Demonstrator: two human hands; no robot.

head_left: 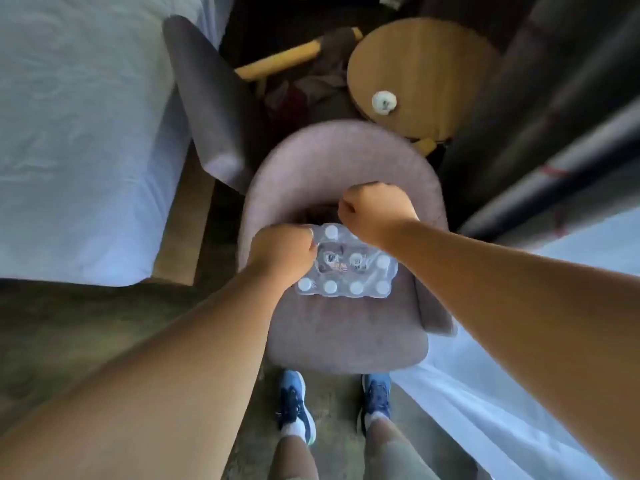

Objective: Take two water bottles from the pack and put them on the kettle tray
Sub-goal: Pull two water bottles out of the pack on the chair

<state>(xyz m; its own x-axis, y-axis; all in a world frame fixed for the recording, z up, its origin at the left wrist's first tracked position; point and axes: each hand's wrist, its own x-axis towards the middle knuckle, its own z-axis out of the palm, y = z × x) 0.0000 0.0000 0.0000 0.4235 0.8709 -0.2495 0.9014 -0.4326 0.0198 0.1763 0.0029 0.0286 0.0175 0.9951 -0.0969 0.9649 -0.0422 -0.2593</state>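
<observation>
Clear shrink-wrapped pack of white-capped water bottles (346, 265) on mauve upholstered armchair seat (346, 334), toward its back; left hand (282, 252) and right hand (375, 211) fisted, grip closed on pack's plastic wrap at far edge.

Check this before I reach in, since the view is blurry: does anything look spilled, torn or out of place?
The pack of water bottles sits on the seat of an armchair, not on a table, which is unusual. Its wrap seems open in the middle. Both fists, left hand and right hand, are at its top. No spill shows.
</observation>
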